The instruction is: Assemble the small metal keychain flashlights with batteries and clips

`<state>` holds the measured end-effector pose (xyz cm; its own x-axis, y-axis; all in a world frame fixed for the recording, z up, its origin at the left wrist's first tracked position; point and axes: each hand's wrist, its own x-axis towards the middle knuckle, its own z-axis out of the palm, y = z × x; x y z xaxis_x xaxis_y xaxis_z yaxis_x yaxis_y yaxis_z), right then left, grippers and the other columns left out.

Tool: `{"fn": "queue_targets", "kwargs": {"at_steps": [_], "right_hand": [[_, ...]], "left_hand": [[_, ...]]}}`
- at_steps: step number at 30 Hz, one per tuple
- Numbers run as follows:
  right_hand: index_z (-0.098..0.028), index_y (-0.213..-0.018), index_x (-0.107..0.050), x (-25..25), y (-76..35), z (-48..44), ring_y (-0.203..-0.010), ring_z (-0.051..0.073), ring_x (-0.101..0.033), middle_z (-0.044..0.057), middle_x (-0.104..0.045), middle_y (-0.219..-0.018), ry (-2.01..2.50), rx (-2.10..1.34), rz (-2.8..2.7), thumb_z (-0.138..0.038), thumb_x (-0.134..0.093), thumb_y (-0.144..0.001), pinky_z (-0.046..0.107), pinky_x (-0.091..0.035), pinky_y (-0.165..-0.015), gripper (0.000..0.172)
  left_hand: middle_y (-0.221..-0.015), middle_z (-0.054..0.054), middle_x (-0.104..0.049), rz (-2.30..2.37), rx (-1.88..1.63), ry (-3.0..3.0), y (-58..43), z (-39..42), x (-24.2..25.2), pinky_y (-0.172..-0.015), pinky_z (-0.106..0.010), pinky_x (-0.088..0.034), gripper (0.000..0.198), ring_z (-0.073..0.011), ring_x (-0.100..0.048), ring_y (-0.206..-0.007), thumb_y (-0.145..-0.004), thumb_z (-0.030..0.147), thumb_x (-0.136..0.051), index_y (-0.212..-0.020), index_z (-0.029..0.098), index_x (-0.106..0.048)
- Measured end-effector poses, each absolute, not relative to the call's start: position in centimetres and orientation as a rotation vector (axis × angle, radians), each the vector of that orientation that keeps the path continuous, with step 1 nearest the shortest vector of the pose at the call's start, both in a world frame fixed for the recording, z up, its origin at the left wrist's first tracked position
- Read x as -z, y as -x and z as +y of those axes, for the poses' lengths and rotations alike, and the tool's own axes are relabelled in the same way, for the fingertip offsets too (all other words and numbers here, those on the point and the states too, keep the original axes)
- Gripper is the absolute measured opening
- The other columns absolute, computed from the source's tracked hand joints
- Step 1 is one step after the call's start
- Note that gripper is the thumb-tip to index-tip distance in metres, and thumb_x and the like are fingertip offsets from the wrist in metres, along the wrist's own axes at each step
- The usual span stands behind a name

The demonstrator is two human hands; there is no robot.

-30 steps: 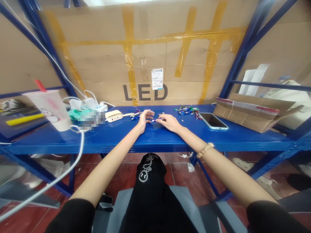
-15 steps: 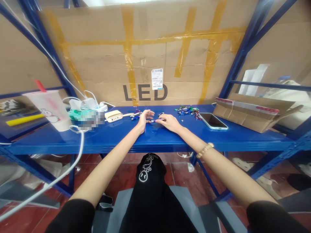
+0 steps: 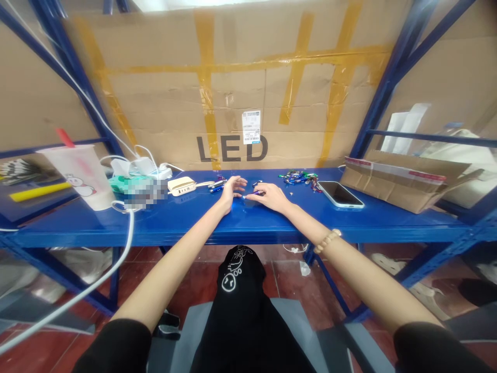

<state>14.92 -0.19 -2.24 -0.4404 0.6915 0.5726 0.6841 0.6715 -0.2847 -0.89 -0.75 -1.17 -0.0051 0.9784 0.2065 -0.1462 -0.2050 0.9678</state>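
Note:
My right hand [image 3: 271,196] rests on the blue steel shelf [image 3: 186,220], its fingertips pinching a slim purple-and-silver piece [image 3: 253,193]. My left hand [image 3: 233,188] sits just left of that piece, fingers spread and holding nothing. Beside its fingertips lie several small purple and silver sticks [image 3: 216,186]. Up to the right is a tangled heap of colourful metal clips or key rings [image 3: 298,178]. The exact kind of these small parts is too small to tell.
A smartphone [image 3: 340,195] lies right of the heap, and a flattened cardboard box [image 3: 396,181] stands at the right. On the left are a beige power bank [image 3: 181,186], a plastic cup [image 3: 75,174], and white cables. A large taped carton [image 3: 233,88] forms the back.
The hands have drawn slightly apart. The purple piece has shifted right with my right hand, and my left fingers have moved away from it.

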Motion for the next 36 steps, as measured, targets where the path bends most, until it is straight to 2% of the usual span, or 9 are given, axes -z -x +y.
{"fn": "queue_targets", "kwargs": {"at_steps": [8,15,21,26,36], "right_hand": [[-0.019,-0.073,-0.065,2.23,-14.94,-0.19,-0.075,0.017,-0.058,0.003,-0.066,-0.08,1.042,-0.024,-2.19,-0.047,-0.059,-0.08,0.024,-0.037,-0.063,0.03],[-0.018,-0.09,-0.063,2.15,-14.93,-0.49,-0.082,0.016,-0.058,0.005,-0.064,-0.093,1.018,-0.074,-2.182,-0.04,-0.046,-0.089,0.025,-0.042,-0.07,0.028],[-0.018,-0.101,-0.059,2.17,-14.94,-0.55,-0.09,0.018,-0.058,0.006,-0.063,-0.102,1.042,-0.099,-2.184,-0.035,-0.04,-0.092,0.028,-0.044,-0.075,0.027],[-0.019,-0.099,-0.058,2.1,-14.91,-0.62,-0.092,0.018,-0.057,0.005,-0.063,-0.102,1.054,-0.098,-2.224,-0.03,-0.036,-0.094,0.03,-0.044,-0.08,0.025],[-0.019,-0.102,-0.059,1.89,-14.85,-0.66,-0.094,0.019,-0.058,0.006,-0.062,-0.102,1.087,-0.067,-2.243,-0.03,-0.036,-0.094,0.029,-0.044,-0.076,0.027]], "left_hand": [[-0.075,-0.006,-0.061,0.978,-1.428,-1.241,0.8,-0.65,1.18,-0.055,-0.025,-0.038,0.029,-0.0166,-0.054,-0.065,-0.069,0.039,-0.046,-0.065,0.015,-0.061],[-0.078,-0.007,-0.064,0.981,-1.426,-1.256,0.82,-0.52,1.33,-0.055,-0.024,-0.039,0.029,-0.0198,-0.058,-0.075,-0.071,0.041,-0.046,-0.068,0.016,-0.061],[-0.084,-0.008,-0.066,1.001,-1.415,-1.252,0.85,-0.49,1.34,-0.057,-0.025,-0.04,0.031,-0.0198,-0.058,-0.076,-0.073,0.041,-0.044,-0.07,0.016,-0.062],[-0.083,-0.008,-0.065,1.007,-1.413,-1.237,0.85,-0.47,1.26,-0.057,-0.024,-0.039,0.031,-0.019,-0.057,-0.074,-0.072,0.041,-0.045,-0.07,0.015,-0.062],[-0.083,-0.008,-0.065,1.011,-1.409,-1.226,0.84,-0.56,1.22,-0.057,-0.024,-0.04,0.031,-0.0182,-0.057,-0.074,-0.075,0.039,-0.043,-0.069,0.016,-0.062]]}}
